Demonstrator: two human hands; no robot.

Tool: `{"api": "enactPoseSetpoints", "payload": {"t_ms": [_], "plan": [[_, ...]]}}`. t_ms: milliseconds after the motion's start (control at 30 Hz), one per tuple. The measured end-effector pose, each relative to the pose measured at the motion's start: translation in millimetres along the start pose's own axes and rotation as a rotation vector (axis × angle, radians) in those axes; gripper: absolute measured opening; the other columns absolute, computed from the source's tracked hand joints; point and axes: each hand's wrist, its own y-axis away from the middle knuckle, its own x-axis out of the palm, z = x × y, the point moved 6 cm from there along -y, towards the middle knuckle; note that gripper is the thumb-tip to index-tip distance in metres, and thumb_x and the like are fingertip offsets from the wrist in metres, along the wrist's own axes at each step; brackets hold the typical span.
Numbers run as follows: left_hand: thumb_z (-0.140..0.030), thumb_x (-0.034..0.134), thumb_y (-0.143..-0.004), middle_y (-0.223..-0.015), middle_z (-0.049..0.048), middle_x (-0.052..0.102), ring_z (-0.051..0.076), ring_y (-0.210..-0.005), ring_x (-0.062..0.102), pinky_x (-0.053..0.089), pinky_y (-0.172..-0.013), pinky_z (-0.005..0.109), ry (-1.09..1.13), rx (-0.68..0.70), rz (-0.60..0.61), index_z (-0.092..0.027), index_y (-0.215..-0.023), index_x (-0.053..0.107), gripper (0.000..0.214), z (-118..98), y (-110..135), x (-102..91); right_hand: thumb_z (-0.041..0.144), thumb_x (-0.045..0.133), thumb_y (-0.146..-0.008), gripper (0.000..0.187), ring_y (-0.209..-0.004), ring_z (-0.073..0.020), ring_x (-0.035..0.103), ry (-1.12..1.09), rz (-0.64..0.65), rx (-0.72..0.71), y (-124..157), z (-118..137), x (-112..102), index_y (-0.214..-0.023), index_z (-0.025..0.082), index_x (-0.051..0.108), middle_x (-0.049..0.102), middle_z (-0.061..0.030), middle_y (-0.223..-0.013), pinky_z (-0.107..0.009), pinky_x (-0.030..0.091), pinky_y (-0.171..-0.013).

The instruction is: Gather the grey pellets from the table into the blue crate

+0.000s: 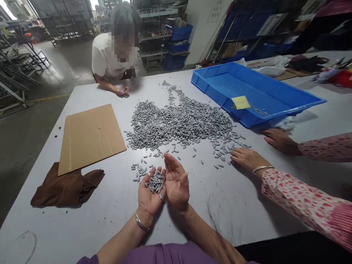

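My left hand (150, 194) lies palm up and cupped, with a small heap of grey spindle-shaped pieces (156, 182) resting in the palm and on the fingers. Close against its side is my right hand (176, 183), turned on edge with its fingers stretched out and nothing visible in it. Just beyond both hands, a few loose pieces lie on the white table (110, 223). Farther out spreads a large pile of the same grey pieces (176, 123).
Left lies a cardboard sheet (92, 135) over a brown cloth (60, 187). A blue tray (220, 97) with a yellow note (241, 102) stands at the back right. A co-worker's hands (249, 159) are at the right; another person (114, 62) leans on the far edge, holding pieces.
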Motion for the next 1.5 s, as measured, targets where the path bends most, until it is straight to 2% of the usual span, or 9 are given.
{"api": "enactPoseSetpoints", "payload": {"t_ms": [100,167,400,533,633,867,1167,1333,1500], "plan": [[-0.028,0.044,-0.101,-0.125,0.0094,0.074,0.023,-0.129,0.061,0.050,-0.107,0.041,0.059,0.001,0.024,-0.020,-0.110,0.075,0.034,-8.4,0.6,1.0,0.064,0.062,-0.088,0.054,-0.146,-0.0257,0.041,0.027,-0.058,-0.058,-5.1,1.3,-10.6,-0.125,0.024,0.069,0.061,-0.0067,-0.143,-0.045,0.019,-0.127],[-0.028,0.042,-0.102,-0.126,0.0094,0.073,0.024,-0.133,0.058,0.049,-0.109,0.043,0.062,0.025,0.050,-0.019,-0.112,0.075,0.036,-15.8,0.9,2.0,0.062,0.061,-0.090,0.052,-0.145,-0.0254,0.043,0.025,-0.095,-0.028,-5.9,-3.5,-15.0,-0.123,0.023,0.070,0.062,-0.0068,-0.142,-0.046,0.018,-0.127],[-0.030,0.040,-0.102,-0.134,0.0112,0.069,0.025,-0.140,0.050,0.041,-0.116,0.044,0.034,0.113,0.194,-0.018,-0.121,0.073,0.040,-37.5,0.2,4.4,0.066,0.060,-0.088,0.057,-0.143,-0.0258,0.046,-0.155,-0.104,0.412,12.1,-47.1,-5.9,-0.121,0.022,0.072,0.064,-0.0072,-0.139,-0.046,0.025,-0.127],[-0.030,0.040,-0.102,-0.140,0.0098,0.065,0.025,-0.143,0.047,0.032,-0.122,0.048,-0.007,0.151,0.260,-0.022,-0.134,0.066,0.042,-43.7,3.4,8.1,0.064,0.067,-0.083,0.055,-0.145,-0.0228,0.043,-0.220,-0.175,0.484,16.9,-57.9,-3.5,-0.118,0.022,0.073,0.064,-0.0057,-0.140,-0.039,0.025,-0.127],[-0.031,0.038,-0.102,-0.141,0.0096,0.064,0.024,-0.141,0.049,0.028,-0.123,0.049,-0.046,0.171,0.285,-0.024,-0.141,0.061,0.045,-45.1,6.7,12.0,0.062,0.066,-0.085,0.052,-0.145,-0.0230,0.044,-0.246,-0.197,0.532,17.3,-61.5,-3.8,-0.117,0.022,0.073,0.064,-0.0050,-0.140,-0.040,0.027,-0.126],[-0.033,0.040,-0.102,-0.146,0.0050,0.061,0.020,-0.143,0.046,0.028,-0.123,0.039,-0.147,0.181,0.268,-0.025,-0.140,0.061,0.045,-46.5,9.8,16.4,0.058,0.063,-0.088,0.049,-0.144,-0.0215,0.044,-0.271,-0.207,0.609,18.2,-64.1,-6.3,-0.121,0.022,0.072,0.062,-0.0032,-0.142,-0.039,0.031,-0.124],[-0.035,0.038,-0.102,-0.143,0.0038,0.064,0.019,-0.144,0.045,0.031,-0.122,0.039,-0.177,0.229,0.138,-0.023,-0.129,0.070,0.043,-47.1,15.9,24.6,0.055,0.061,-0.091,0.046,-0.142,-0.0208,0.047,-0.314,-0.214,0.658,17.0,-73.6,-8.7,-0.122,0.022,0.072,0.063,-0.0032,-0.142,-0.037,0.033,-0.122],[-0.043,0.043,-0.098,-0.143,0.0046,0.063,0.024,-0.144,0.045,0.032,-0.122,0.045,-0.389,0.400,0.115,-0.025,-0.121,0.074,0.043,-45.7,23.5,28.6,0.057,0.074,-0.079,0.052,-0.139,-0.0241,0.050,-0.347,-0.184,0.617,15.1,-73.7,-0.9,-0.118,0.022,0.074,0.066,-0.0046,-0.137,-0.039,0.035,-0.120],[-0.045,0.051,-0.097,-0.144,0.0080,0.062,0.029,-0.143,0.046,0.031,-0.123,0.048,-0.959,0.772,0.160,-0.024,-0.124,0.073,0.041,-46.8,36.2,29.6,0.051,0.081,-0.073,0.048,-0.129,-0.0248,0.057,-0.431,-0.170,0.633,17.9,-77.3,10.8,-0.109,0.020,0.076,0.072,-0.0063,-0.125,-0.039,0.042,-0.114]]}}
